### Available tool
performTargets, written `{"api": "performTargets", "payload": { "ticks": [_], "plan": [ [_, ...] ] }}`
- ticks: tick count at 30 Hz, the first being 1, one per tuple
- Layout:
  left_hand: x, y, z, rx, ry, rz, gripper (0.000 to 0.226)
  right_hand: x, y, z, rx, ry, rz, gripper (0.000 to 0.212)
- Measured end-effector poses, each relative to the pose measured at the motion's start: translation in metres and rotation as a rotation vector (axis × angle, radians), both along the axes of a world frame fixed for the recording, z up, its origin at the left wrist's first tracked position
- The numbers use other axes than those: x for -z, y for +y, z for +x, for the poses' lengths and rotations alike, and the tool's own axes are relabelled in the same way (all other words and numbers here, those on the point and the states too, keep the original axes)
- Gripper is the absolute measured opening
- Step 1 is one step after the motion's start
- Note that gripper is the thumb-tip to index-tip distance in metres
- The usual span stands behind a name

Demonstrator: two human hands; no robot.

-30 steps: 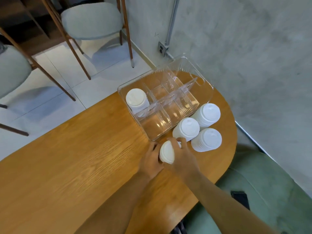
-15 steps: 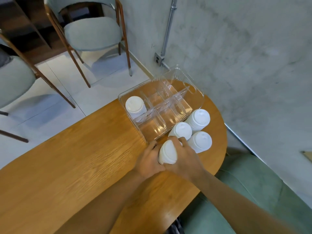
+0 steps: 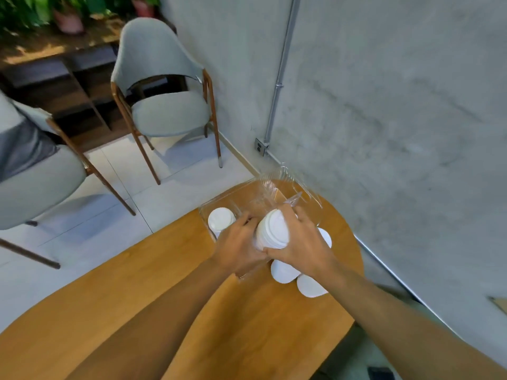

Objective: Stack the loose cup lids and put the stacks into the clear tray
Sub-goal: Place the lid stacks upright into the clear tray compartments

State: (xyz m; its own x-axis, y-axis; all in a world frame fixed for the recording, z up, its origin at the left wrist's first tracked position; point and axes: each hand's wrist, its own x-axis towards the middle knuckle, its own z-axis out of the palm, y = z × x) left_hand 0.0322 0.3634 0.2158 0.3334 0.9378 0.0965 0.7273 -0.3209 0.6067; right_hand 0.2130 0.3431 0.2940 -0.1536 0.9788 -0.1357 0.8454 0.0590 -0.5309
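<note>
Left hand (image 3: 238,242) and right hand (image 3: 305,242) grip a stack of round white plastic cup lids (image 3: 273,229) with curled fingers (image 3: 299,219) over the clear divided plastic tray (image 3: 258,189) on the wooden tabletop (image 3: 115,311), second lid stack (image 3: 220,220) inside the tray.

Bright, soft daylight, with wide-angle bending at the edges.
Pale shadows fall from the chairs (image 3: 170,116) on the white floor (image 3: 175,207). The clear tray (image 3: 299,185) is motion-blurred with weak glare, and the plants (image 3: 24,12) are smeared.

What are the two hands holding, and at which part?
A stack of white cup lids, held by its sides: left hand on the left side, right hand on the right.
</note>
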Motion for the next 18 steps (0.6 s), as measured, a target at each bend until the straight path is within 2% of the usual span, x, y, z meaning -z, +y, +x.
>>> {"api": "performTargets", "payload": {
  "ticks": [7,10,18],
  "plan": [
    [0.010,0.066,0.003,-0.140,0.111,-0.135,0.090,0.016,0.089,0.001,-0.106,-0.029,-0.026,0.100],
    [0.025,0.088,0.004,-0.186,0.134,-0.110,0.088,0.028,0.118,0.003,-0.153,-0.020,-0.068,0.095],
    [0.053,0.118,0.018,-0.266,0.061,-0.268,0.096,0.075,0.168,0.004,-0.158,0.018,-0.161,0.094]
  ]
}}
